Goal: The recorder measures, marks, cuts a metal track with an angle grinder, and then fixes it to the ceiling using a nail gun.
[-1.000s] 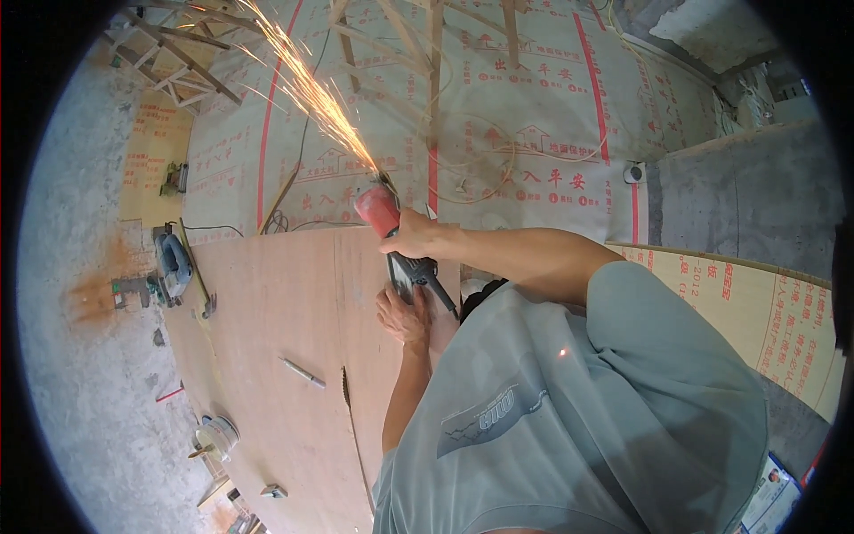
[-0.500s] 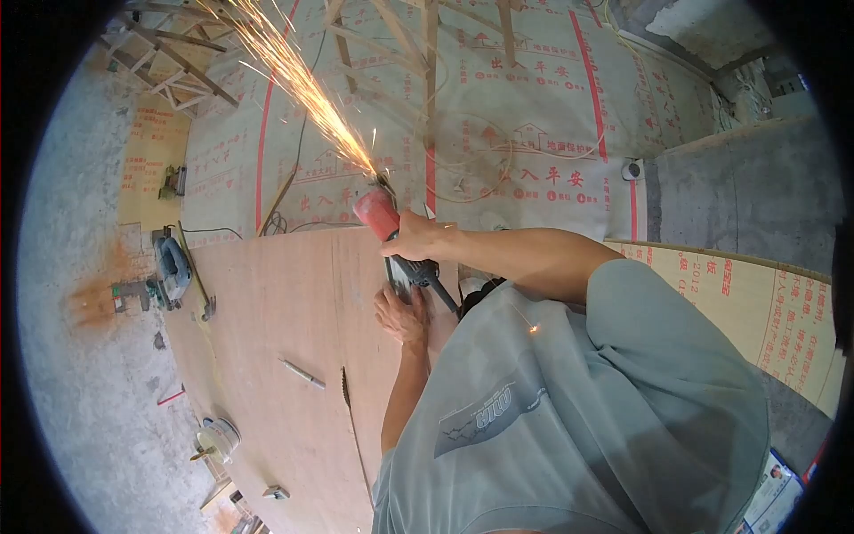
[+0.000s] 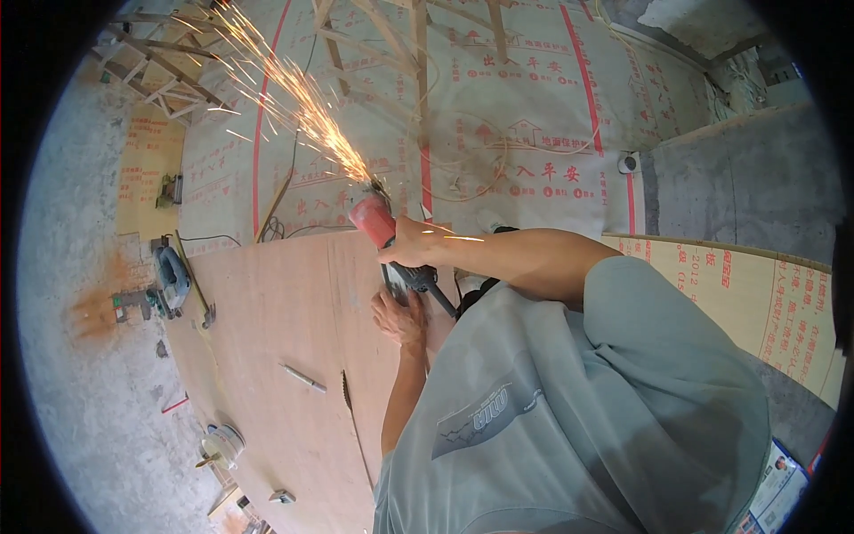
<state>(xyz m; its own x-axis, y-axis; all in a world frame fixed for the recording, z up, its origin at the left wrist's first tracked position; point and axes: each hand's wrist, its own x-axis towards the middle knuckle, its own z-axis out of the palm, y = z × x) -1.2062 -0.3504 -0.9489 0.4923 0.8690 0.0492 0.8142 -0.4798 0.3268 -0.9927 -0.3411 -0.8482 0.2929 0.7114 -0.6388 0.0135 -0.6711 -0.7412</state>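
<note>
My right hand (image 3: 411,242) is wrapped round an angle grinder (image 3: 372,220) with a red head and a dark body. Bright sparks (image 3: 329,133) stream from its far end toward the upper left. Close below it, my left hand (image 3: 398,319) grips a flat grey metal piece (image 3: 397,283), thumb on one side and fingers on the other. The grinder covers much of that piece, and its far end is hard to make out. Both hands are over the near right edge of a wooden board (image 3: 267,303).
On the board lie a silver pen-like tool (image 3: 304,377), a dark narrow strip (image 3: 347,392) and a small metal block (image 3: 282,497). A blue-grey power tool (image 3: 173,278) sits at its left edge. Wooden trestles (image 3: 418,80) stand beyond, on printed floor covering. A cable (image 3: 294,169) runs across it.
The spark stream has spread wider. Both hands and the grinder keep nearly the same place, with a slight shift of the whole view.
</note>
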